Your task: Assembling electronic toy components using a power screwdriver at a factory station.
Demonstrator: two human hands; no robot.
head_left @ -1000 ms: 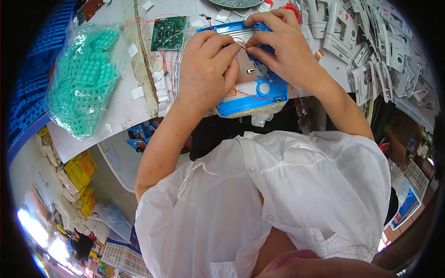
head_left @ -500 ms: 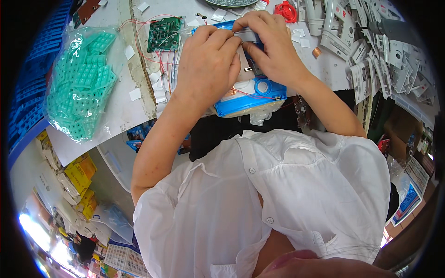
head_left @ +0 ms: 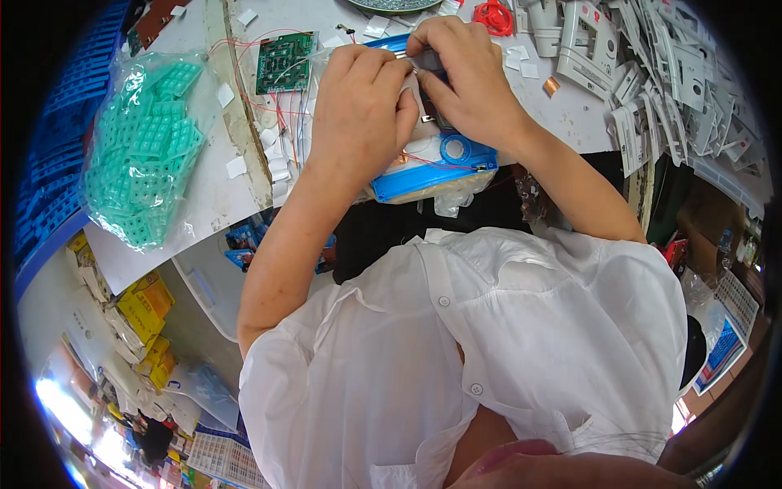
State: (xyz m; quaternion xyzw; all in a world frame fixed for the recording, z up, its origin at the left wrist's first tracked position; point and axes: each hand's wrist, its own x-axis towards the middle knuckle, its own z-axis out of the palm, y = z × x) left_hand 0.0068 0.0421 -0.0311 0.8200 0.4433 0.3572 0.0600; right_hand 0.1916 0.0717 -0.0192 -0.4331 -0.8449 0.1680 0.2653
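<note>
A blue and white plastic casing (head_left: 436,177) lies at the table's near edge, with a thin red wire across its front and a round blue ring on it. Over its far part, my left hand (head_left: 358,114) is closed, fingers bent and tips together on a small part too hidden to name. My right hand (head_left: 471,85) is curled beside it, thumb and fingertips pinching at the same spot, where a little shiny metal shows. Left of my hands sits a green circuit board (head_left: 285,63), with red and other thin wires running from it.
A clear bag of green keypads (head_left: 147,147) lies on the left, beside stacked blue plastic parts (head_left: 61,122). White plastic housings (head_left: 652,90) are heaped on the right. A red ring-shaped part (head_left: 494,18) and small white squares (head_left: 235,167) are scattered about.
The casing and board sit slightly farther left and up in the picture. My fingers have shifted a little at the pinching spot, and the grey piece under my right hand shows less.
</note>
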